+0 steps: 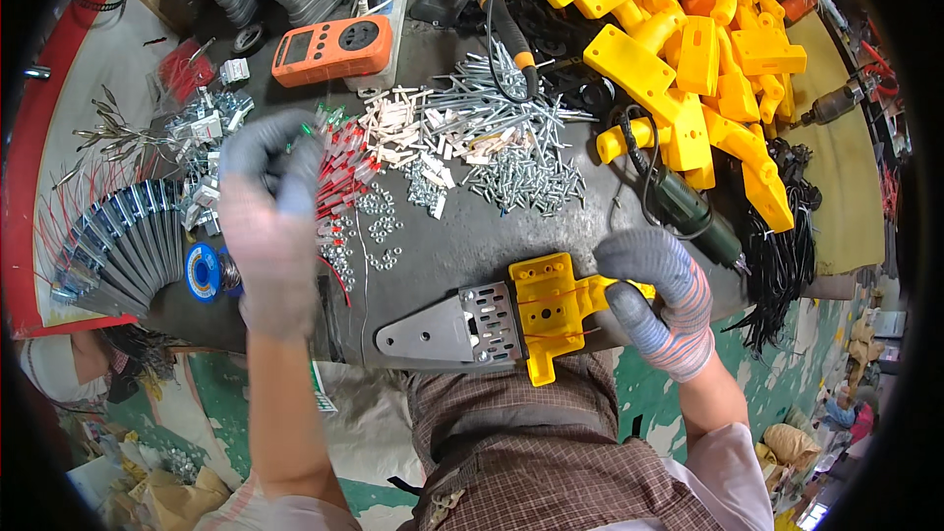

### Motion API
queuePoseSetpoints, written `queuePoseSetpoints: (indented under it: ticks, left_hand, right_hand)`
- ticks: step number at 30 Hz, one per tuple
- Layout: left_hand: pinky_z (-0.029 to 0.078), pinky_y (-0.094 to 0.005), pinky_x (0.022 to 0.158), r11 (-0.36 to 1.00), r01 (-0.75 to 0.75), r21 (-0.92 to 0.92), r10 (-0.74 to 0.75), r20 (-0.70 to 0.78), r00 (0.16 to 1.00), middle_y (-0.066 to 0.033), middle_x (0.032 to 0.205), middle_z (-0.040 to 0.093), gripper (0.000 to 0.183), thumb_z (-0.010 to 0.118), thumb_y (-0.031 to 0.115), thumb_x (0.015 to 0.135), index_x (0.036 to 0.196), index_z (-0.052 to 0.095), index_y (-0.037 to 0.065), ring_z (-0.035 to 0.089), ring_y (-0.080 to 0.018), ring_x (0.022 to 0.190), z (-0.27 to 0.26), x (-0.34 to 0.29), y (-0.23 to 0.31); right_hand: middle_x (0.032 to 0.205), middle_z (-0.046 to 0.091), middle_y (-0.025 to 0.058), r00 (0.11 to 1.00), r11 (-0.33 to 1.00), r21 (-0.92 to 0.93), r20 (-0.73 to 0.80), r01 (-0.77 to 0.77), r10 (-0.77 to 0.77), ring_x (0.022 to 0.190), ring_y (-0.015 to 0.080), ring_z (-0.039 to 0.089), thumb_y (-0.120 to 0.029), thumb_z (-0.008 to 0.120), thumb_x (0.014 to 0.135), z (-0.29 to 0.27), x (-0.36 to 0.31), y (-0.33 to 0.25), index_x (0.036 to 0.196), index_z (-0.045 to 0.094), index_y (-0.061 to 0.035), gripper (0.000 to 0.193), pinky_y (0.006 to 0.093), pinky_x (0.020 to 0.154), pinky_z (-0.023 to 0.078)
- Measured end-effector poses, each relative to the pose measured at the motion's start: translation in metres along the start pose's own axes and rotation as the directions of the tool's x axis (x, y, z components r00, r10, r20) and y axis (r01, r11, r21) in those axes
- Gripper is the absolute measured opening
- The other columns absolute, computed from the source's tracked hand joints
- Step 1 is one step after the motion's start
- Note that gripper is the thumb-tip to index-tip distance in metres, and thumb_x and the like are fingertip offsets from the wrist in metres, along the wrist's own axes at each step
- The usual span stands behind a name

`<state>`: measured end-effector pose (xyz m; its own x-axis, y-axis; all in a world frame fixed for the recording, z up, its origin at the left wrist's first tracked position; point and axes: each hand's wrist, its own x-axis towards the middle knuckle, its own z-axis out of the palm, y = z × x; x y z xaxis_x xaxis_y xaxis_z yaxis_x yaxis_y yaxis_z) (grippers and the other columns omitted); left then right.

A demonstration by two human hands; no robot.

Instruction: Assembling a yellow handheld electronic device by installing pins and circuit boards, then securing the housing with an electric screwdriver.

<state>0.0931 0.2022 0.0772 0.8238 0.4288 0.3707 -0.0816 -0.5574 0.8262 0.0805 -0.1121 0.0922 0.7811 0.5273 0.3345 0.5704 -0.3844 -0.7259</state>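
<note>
My right hand [661, 297], in a grey striped glove, curls its fingers and thumb around the handle of a yellow plastic housing [547, 307]. The housing lies open at the table's front edge, with thin red wires across it. A tapered grey metal plate [425, 328] with a slotted bracket [489, 320] joins its left side. My left hand [267, 206], gloved and smeared by motion, hovers left of the red-capped indicator lights [344, 162]. Its fingers are bent inward, and a small green-tipped part [306, 129] shows at them; its exact kind is unclear.
Screws [526, 172], white ceramic-like pieces [391, 116] and nuts [377, 208] lie in heaps. Yellow housings [698, 54] are piled at the back right, beside a dark green power tool [688, 206]. An orange meter [332, 51], solder spool [204, 272] and fanned metal parts [123, 241] stand leftward.
</note>
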Motion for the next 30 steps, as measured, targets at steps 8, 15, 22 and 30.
queuePoseSetpoints:
  ticks: [8,15,22,30]
  left_hand:
    - [0.05,-0.0395,0.075,0.899,-0.185,-0.396,0.301,0.254,0.919,-0.0093,0.094,0.066,0.02,0.073,0.009,0.079,0.098,0.066,0.008,0.062,-0.0284,0.081,0.016,-0.088,0.057]
    - [0.051,-0.039,0.077,0.99,0.135,-0.047,-0.131,0.091,0.987,-0.0156,0.094,0.066,0.021,0.064,0.014,0.088,0.106,0.064,0.003,0.064,-0.0293,0.085,0.019,-0.029,0.008]
    - [0.05,-0.0456,0.083,0.72,0.01,0.694,-0.174,0.167,0.97,-0.0181,0.099,0.065,0.031,0.067,0.027,0.086,0.108,0.064,0.006,0.064,-0.0364,0.092,0.011,0.019,-0.068]
    - [0.047,-0.0344,0.088,0.93,0.048,0.363,-0.087,0.094,0.992,-0.0165,0.108,0.066,0.029,0.062,0.025,0.094,0.114,0.066,0.006,0.063,-0.0265,0.094,0.005,0.005,-0.059]
  right_hand:
    - [0.107,0.065,0.0142,0.956,0.959,-0.017,0.076,0.284,-0.282,0.099,0.0333,0.064,-0.016,0.065,0.086,0.03,0.056,-0.021,0.106,0.066,-0.0033,0.023,0.0428,0.086,0.051]
    - [0.088,0.069,0.0113,0.99,0.983,0.112,0.028,-0.142,0.14,0.077,0.0244,0.065,-0.011,0.066,0.086,0.012,0.015,-0.011,0.102,0.069,-0.0044,0.018,0.0344,0.07,0.051]
    - [0.082,0.067,0.0093,0.972,0.971,0.125,0.144,-0.204,0.185,0.07,0.0234,0.062,-0.018,0.066,0.087,0.001,-0.011,-0.012,0.103,0.071,-0.0039,0.021,0.0339,0.065,0.048]
    - [0.082,0.067,0.0098,0.962,0.957,0.111,0.08,-0.268,0.26,0.07,0.0233,0.062,-0.016,0.068,0.086,-0.005,-0.024,-0.009,0.103,0.072,-0.0054,0.02,0.0332,0.065,0.047]
